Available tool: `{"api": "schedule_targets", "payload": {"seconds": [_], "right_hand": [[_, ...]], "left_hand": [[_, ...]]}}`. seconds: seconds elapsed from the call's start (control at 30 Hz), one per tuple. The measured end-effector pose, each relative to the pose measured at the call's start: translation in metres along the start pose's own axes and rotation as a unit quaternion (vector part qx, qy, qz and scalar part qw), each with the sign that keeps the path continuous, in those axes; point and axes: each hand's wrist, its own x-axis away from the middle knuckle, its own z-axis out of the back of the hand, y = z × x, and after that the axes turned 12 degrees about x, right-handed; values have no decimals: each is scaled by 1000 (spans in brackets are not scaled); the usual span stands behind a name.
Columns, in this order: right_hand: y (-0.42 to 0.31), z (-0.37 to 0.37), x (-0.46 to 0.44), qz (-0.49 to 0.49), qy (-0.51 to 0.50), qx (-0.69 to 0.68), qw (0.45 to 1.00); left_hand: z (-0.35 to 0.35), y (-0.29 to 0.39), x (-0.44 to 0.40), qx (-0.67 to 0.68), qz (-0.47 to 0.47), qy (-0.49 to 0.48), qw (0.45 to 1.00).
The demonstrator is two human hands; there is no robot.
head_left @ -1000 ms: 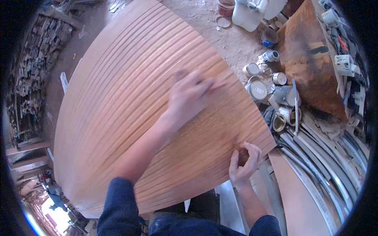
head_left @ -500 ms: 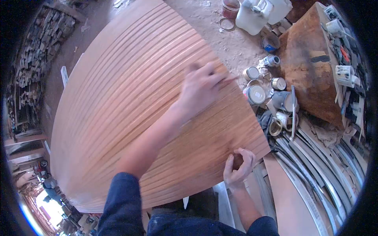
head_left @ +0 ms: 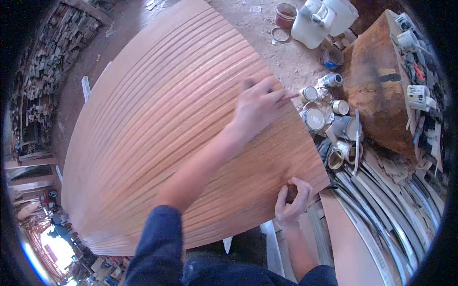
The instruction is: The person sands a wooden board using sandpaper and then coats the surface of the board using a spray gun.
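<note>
A large wooden hull (head_left: 157, 119) with rows of narrow overlapping planks lies across the middle of the view, its planks fanning from lower left to upper right. Over its right part reaches my left hand (head_left: 260, 105), knuckles up and fingers bent down against the planks. A thin reddish tip sticks out at its right side; what the fingers hold, if anything, is hidden. Close to the hull's lower right corner is my right hand (head_left: 293, 200), thumb and forefinger curved apart with a gap between them, fingertips at the wood.
Paint tins (head_left: 313, 119) stand on the floor beyond the hull's right edge, with a white jerrycan (head_left: 312, 24) and a red bucket (head_left: 285, 15) behind. A brown wooden boat part (head_left: 372, 81) stands at right. Long strips (head_left: 381, 214) lie lower right. Stacked wood (head_left: 57, 57) lines the left.
My left hand has slid a little right along the planks. My right hand stays near the lower right corner. The whole view has shifted slightly.
</note>
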Motion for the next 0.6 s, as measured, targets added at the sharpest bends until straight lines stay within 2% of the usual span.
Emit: {"api": "schedule_targets", "payload": {"seconds": [0.1, 0.13, 0.17, 0.2, 0.3, 0.37, 0.43, 0.5, 0.53, 0.6], "right_hand": [[1, 3, 1, 14, -17, 9, 1000], [3, 3, 0, 9, -19, 7, 1000], [3, 3, -1, 5, -15, 7, 1000], [2, 2, 1, 5, -16, 3, 1000], [3, 3, 1, -3, -13, -8, 1000], [1, 7, 1, 10, -11, -22, 1000], [0, 5, 3, -36, -26, -15, 999], [0, 2, 8, -19, -12, -28, 999], [3, 2, 9, -22, -1, -23, 999], [-5, 5, 6, -19, 23, -2, 1000]], "left_hand": [[-15, -2, -3, -9, -12, 22, 1000], [0, 0, 16, -11, 32, 1, 999], [30, 2, 47, -13, 73, -21, 997], [63, 2, 74, -41, 59, -27, 997], [142, 13, 156, -111, 147, -66, 981], [173, 22, 185, -161, 140, -80, 974], [181, 55, 190, -138, 138, -132, 972], [173, 92, 187, -50, 146, -96, 983], [161, 110, 198, 93, 210, -93, 969], [154, 145, 203, 122, 170, -72, 975]]}}
